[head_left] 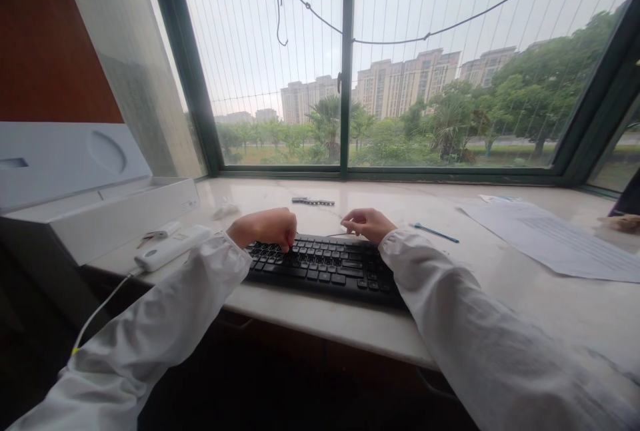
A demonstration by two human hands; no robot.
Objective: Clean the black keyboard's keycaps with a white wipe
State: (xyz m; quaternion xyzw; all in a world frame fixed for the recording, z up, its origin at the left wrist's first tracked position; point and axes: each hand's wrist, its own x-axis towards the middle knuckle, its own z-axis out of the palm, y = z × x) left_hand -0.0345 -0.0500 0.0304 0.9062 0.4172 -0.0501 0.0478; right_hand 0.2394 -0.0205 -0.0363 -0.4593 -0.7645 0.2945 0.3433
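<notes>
At the left edge of the frame there is a white box (135,214); a white panel (65,154) with a round hollow and a small rectangular slot stands at its back. What lies inside the box cannot be seen from here. Just beside it, a white power strip (173,249) lies on the counter (310,308), with a white cable (100,304) running down toward the lower left.

In the middle of the frame is the keyboard (320,270), which is black, wide and flat, with rows of dark keys and its front edge near the counter's edge. The left hand (273,228) is curled almost into a fist over its upper left part. The right hand (367,223) is at its upper edge, the fingers half bent and close to the thumb. Whether either of the hands holds something small, one cannot tell. A blue pen (435,232) lies to the right, near paper sheets (555,238).
</notes>
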